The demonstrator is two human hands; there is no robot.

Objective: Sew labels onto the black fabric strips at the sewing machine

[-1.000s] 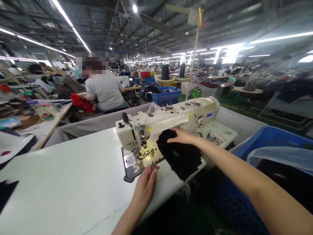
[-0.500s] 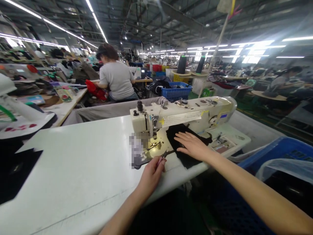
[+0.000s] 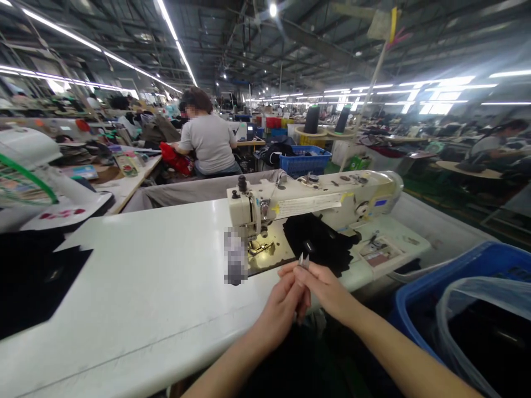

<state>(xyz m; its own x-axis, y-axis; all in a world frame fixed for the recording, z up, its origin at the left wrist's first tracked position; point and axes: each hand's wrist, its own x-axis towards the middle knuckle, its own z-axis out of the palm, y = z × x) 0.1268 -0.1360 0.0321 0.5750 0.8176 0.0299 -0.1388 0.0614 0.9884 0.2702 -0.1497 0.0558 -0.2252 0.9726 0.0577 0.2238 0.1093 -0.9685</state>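
Observation:
My left hand (image 3: 282, 309) is closed round a small pair of thread snips (image 3: 304, 261), whose two pointed metal blades stick up between my hands. Against it, my right hand (image 3: 331, 288) has its thumb and fingers closed at the base of the blades. Both hands meet over the front edge of the white sewing table (image 3: 166, 265). Just beyond them, black fabric pieces (image 3: 321, 237) lie in a pile under the arm of the sewing machine (image 3: 307, 194). The needle area (image 3: 260, 246) is lit, left of the fabric. The snips' handles are mostly hidden by my fingers.
A blue basket (image 3: 409, 293) with clear plastic and dark contents stands at the right. More black fabric (image 3: 37, 276) lies at the table's left end, near a white fan (image 3: 45, 177). A co-worker (image 3: 209, 138) sits ahead, beside another blue basket (image 3: 305, 161).
My right hand has left the black fabric, where it lay flat, and come to the snips. My left hand has moved right with them, and the view has shifted slightly.

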